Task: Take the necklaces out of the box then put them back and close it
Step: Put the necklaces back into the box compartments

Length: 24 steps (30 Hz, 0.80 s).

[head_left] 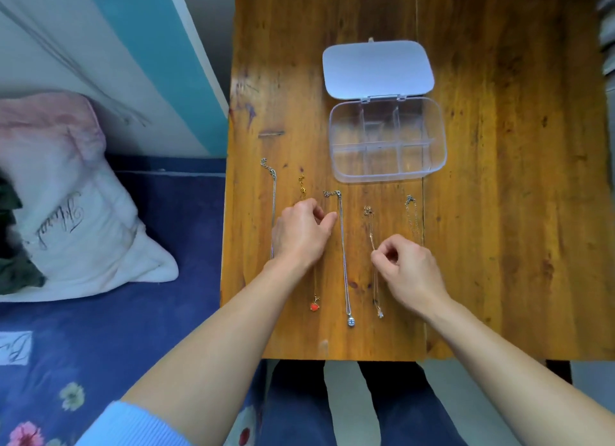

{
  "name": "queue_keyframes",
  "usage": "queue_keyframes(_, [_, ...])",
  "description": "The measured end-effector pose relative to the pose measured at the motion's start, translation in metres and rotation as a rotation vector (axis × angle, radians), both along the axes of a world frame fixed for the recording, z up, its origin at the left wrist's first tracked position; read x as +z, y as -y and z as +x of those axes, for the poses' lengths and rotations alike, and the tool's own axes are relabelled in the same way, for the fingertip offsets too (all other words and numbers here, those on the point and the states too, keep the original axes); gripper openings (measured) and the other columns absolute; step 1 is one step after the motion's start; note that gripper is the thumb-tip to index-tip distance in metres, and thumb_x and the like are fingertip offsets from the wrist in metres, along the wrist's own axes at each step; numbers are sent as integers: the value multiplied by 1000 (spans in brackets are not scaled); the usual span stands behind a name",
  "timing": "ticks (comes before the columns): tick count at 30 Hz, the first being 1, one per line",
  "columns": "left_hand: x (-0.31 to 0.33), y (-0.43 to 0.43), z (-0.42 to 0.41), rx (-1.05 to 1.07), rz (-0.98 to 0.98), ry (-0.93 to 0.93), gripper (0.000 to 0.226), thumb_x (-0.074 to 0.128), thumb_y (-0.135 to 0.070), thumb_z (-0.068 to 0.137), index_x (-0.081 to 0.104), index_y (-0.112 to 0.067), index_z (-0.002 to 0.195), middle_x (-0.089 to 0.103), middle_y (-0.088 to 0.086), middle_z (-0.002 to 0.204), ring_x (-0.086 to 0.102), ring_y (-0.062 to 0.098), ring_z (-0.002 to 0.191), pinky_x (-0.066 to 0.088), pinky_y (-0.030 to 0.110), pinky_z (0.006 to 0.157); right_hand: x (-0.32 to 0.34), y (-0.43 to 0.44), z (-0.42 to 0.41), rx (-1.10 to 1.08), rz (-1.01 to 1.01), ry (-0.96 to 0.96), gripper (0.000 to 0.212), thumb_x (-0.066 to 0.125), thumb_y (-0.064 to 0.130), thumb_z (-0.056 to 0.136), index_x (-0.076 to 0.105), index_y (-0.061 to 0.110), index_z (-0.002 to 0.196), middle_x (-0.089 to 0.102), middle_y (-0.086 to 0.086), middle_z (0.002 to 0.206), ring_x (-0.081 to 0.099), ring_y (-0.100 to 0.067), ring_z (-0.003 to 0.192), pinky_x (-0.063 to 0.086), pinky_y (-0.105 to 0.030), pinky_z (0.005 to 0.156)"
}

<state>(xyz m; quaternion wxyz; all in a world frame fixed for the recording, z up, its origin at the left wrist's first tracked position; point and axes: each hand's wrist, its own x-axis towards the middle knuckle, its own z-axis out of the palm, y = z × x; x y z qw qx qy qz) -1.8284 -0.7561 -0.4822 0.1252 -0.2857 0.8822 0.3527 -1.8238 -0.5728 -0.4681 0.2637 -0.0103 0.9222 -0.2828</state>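
Note:
A clear plastic box (387, 176) stands on the wooden table (499, 212), its lid (377, 67) flipped back and its compartments empty. Several necklaces lie in parallel lines in front of it: a silver chain (273, 196), a gold chain with a red pendant (314, 306), a silver chain with a blue pendant (344, 262), a thin rose-gold chain (369, 226) and a short silver chain (412, 212). My left hand (301, 236) lies curled over the gold chain, and its grip is hidden. My right hand (407, 269) pinches the rose-gold chain at its middle.
A bed with a dark blue floral cover (109, 345) and a white pillow (73, 219) runs along the table's left edge. The table's near edge is at my knees (299, 405). Bare wood lies right of the box.

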Motion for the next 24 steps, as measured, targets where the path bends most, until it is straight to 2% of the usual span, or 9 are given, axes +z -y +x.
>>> queue_keyframes(4, [9, 12, -22, 50, 59, -125, 25, 60, -39, 89, 65, -16, 79, 66, 3, 77, 49, 22, 72, 33, 28, 62, 35, 3, -18, -196, -268, -127, 22, 66, 13, 83, 59, 20, 63, 69, 9, 103, 62, -4, 96, 42, -21, 79])
queue_keyframes(5, [12, 14, -28, 51, 84, -148, 25, 59, -38, 90, 66, -15, 82, 64, 4, 77, 49, 22, 72, 33, 28, 62, 45, 5, -24, -228, -312, -144, 23, 66, 11, 82, 59, 20, 62, 68, 8, 109, 61, -5, 103, 41, -21, 84])
queue_keyframes(7, [17, 16, -42, 48, 138, -184, 27, 57, -37, 92, 65, -13, 85, 62, 3, 77, 52, 24, 74, 36, 30, 62, 63, 10, -40, -283, -408, -163, 22, 67, 6, 83, 61, 14, 63, 69, 3, 113, 63, -9, 109, 45, -31, 91])
queue_keyframes(9, [18, 15, -55, 45, 202, -205, 28, 56, -37, 92, 66, -11, 88, 65, 5, 80, 57, 29, 79, 43, 33, 66, 78, 16, -57, -343, -548, -153, 20, 63, 1, 85, 60, 8, 66, 73, -5, 105, 67, -14, 104, 51, -40, 88])
queue_keyframes(13, [6, 12, -69, 113, 335, -170, 19, 58, -30, 92, 63, -11, 91, 69, 10, 85, 65, 33, 85, 54, 44, 77, 97, 32, -92, -451, -743, -108, 14, 59, 2, 88, 61, 6, 75, 76, -13, 88, 73, -25, 89, 58, -32, 79])
queue_keyframes(15, [0, 13, -69, 175, 451, -158, 15, 60, -28, 92, 60, -13, 89, 67, 10, 83, 67, 30, 79, 57, 51, 72, 99, 39, -109, -486, -780, -71, 12, 57, 4, 90, 64, 6, 81, 75, -15, 86, 73, -28, 87, 58, -35, 81])
queue_keyframes(19, [-7, 14, -64, 248, 583, -168, 12, 62, -28, 91, 58, -21, 82, 63, 9, 79, 65, 17, 62, 57, 44, 55, 92, 54, -137, -579, -849, 21, 14, 52, 10, 91, 64, 9, 84, 76, -10, 80, 74, -26, 86, 57, -40, 85])
queue_keyframes(24, [-11, 14, -64, 252, 606, -166, 12, 61, -27, 92, 57, -21, 82, 63, 6, 77, 64, 14, 61, 57, 42, 55, 75, 73, -166, -675, -952, 155, 10, 53, 10, 88, 62, 6, 88, 74, -6, 73, 75, -25, 81, 59, -37, 78])
